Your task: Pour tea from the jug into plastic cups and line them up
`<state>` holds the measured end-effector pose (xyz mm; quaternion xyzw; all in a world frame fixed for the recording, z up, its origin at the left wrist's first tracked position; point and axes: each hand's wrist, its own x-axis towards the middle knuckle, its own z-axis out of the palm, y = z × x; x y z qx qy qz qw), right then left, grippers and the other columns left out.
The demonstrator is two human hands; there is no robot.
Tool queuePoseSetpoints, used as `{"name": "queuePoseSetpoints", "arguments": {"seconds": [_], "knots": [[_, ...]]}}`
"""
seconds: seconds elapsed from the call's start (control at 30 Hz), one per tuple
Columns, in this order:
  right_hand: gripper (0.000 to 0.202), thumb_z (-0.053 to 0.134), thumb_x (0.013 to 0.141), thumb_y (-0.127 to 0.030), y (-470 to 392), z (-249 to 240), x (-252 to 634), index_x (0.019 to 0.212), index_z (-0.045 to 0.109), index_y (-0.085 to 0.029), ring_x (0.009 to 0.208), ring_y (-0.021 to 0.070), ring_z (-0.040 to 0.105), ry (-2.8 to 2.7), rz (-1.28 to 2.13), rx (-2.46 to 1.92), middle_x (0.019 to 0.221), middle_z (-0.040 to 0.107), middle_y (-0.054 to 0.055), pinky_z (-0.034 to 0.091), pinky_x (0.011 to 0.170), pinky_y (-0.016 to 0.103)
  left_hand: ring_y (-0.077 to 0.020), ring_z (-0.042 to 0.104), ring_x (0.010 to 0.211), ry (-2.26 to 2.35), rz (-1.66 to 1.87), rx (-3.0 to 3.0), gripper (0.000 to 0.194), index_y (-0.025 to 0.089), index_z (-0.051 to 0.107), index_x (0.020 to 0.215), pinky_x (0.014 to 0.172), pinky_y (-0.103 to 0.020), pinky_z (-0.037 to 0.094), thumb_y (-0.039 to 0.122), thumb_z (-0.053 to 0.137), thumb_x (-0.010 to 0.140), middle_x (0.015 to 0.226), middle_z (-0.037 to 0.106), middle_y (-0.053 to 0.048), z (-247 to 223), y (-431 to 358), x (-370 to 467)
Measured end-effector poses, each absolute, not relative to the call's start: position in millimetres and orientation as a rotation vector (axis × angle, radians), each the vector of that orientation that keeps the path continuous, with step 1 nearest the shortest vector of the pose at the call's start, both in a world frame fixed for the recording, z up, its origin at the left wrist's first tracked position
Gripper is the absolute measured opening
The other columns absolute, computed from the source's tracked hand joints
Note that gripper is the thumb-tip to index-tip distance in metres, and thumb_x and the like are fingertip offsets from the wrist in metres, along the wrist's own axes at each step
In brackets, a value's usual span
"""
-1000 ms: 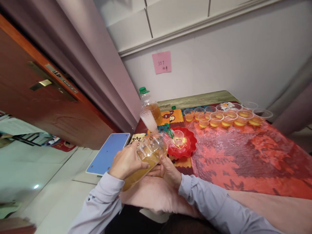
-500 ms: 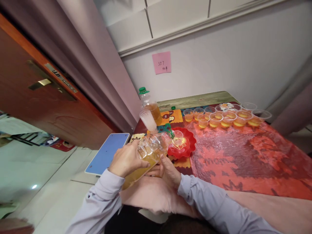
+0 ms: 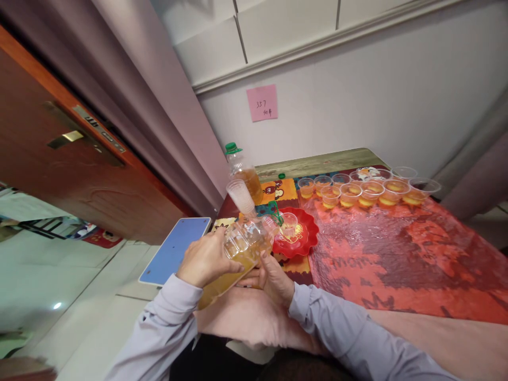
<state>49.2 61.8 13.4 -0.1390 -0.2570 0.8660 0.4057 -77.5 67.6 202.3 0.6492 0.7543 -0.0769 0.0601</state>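
A large clear bottle (image 3: pixel 246 243) of yellow liquid lies tilted between my hands, its neck pointing right over a clear cup (image 3: pixel 289 224) on a red scalloped plate (image 3: pixel 307 233). My left hand (image 3: pixel 208 259) wraps the bottle from the left and above. Under its right side, my right hand (image 3: pixel 273 278) supports it, thumb against the plastic. A green ring hangs at the bottle's neck. Just behind stands a stack of clear cups (image 3: pixel 240 196), beside a second bottle (image 3: pixel 249 177) with a green cap and amber liquid.
Several clear cups (image 3: pixel 351 194) with yellow liquid stand in rows at the back right of the red-covered table (image 3: pixel 381 254). A loose green cap (image 3: pixel 281 175) lies near the back edge. A blue board (image 3: pixel 174 250) is at the left, by the door (image 3: pixel 79 159).
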Motion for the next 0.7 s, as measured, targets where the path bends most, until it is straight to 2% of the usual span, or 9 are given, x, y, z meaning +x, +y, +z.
{"name": "queuePoseSetpoints", "arguments": {"seconds": [0.27, 0.7], "knots": [[0.081, 0.069, 0.082, -0.086, 61.9, 15.6, 50.6, 0.134, 0.058, -0.025, 0.091, 0.0273, 0.08, -0.65, 2.184, -0.367, 0.116, 0.08, 0.01, 0.062, 0.09, 0.049, -0.041, 0.075, 0.106, 2.278, -0.259, 1.963, 0.071, 0.022, 0.062, 0.125, 0.079, -0.042, 0.053, 0.05, 0.083, 0.063, 0.117, 0.077, -0.016, 201.8, 69.1, -77.6], [0.082, 0.067, 0.083, -0.087, 62.6, 15.5, 49.8, 0.136, 0.059, -0.024, 0.092, 0.0285, 0.08, -0.675, 2.16, -0.359, 0.119, 0.079, 0.013, 0.062, 0.09, 0.051, -0.0414, 0.075, 0.103, 2.283, -0.23, 1.967, 0.071, 0.022, 0.064, 0.123, 0.078, -0.043, 0.053, 0.051, 0.085, 0.061, 0.114, 0.078, -0.016, 201.5, 71.1, -77.6]]}}
